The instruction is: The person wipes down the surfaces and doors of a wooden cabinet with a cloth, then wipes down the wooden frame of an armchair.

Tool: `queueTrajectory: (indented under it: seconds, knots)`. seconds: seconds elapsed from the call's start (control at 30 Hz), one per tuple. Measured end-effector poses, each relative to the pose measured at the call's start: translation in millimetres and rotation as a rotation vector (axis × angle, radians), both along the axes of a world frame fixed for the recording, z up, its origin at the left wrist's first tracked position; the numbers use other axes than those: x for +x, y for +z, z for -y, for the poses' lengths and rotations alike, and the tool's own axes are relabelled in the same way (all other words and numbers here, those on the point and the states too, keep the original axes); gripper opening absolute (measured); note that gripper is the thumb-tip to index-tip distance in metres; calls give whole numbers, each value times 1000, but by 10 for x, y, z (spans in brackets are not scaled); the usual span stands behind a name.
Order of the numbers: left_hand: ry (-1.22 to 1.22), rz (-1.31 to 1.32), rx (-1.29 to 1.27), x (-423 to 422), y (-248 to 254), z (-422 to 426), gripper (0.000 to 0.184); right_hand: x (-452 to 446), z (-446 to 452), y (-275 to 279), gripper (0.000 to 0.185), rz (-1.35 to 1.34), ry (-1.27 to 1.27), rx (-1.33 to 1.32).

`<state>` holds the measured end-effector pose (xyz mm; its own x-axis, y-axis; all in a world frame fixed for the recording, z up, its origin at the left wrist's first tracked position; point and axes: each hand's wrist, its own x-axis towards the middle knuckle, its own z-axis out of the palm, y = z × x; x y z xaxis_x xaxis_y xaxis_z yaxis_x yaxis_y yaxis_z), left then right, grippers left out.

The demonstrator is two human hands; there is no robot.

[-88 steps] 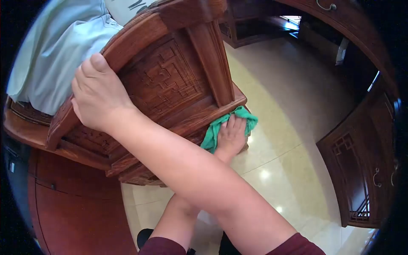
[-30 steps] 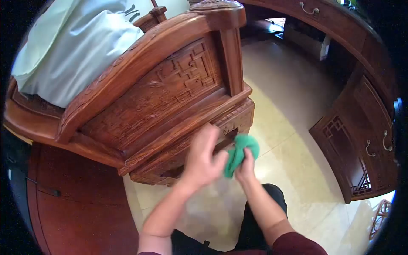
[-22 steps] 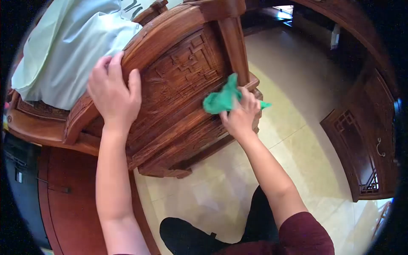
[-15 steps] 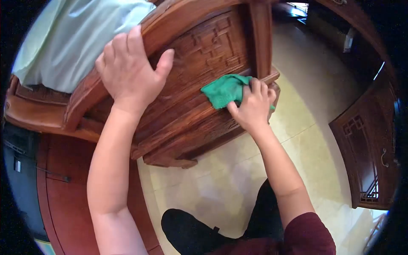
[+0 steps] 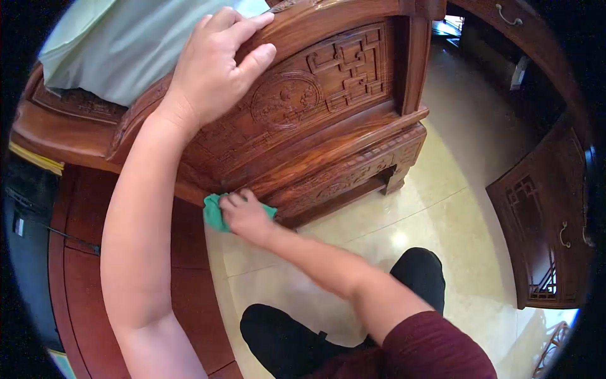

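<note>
A carved wooden chair point(image 5: 353, 129) fills the upper middle, with a round relief and fretwork on its side panel. My left hand point(image 5: 218, 63) rests on its curved top rail, thumb apart from the fingers and nothing held. Low on the chair's side, at the left end of the lower ledge, my right hand point(image 5: 245, 215) presses a green cloth point(image 5: 216, 213) against the wood. The cloth bunches out on both sides of the fingers, which are slightly blurred.
A pale cover point(image 5: 136, 54) lies over the seat at upper left. Dark red wooden furniture point(image 5: 145, 278) stands at left, and a dark cabinet point(image 5: 536, 215) with metal handles at right. Shiny tile floor point(image 5: 379, 234) runs between; my knees are below.
My right hand has swept the green cloth from the right end of the ledge to its left end. My left hand has shifted up and right along the top rail.
</note>
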<state>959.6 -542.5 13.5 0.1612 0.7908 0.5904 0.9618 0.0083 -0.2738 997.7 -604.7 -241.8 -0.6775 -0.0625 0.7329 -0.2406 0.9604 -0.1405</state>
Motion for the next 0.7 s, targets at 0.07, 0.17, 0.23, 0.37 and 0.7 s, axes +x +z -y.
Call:
queueTrajectory:
  seconds: [0.07, 0.17, 0.23, 0.37, 0.7]
  knots:
    - [-27, 109, -24, -28, 31, 3, 32, 222, -383, 81, 18, 61, 92, 52]
    - [-45, 166, -115, -88, 85, 21, 36, 492, -1190, -216, 27, -66, -169, -193]
    - [-77, 208, -134, -133, 125, 18, 36, 931, -1786, -78, 34, -290, -373, -232]
    - [-99, 329, -162, -108, 117, 0, 37, 1149, -2308, 131, 69, -190, -883, -197]
    - [-184, 339, -149, -101, 103, -1, 38, 315, -918, 80, 32, -282, -371, -250]
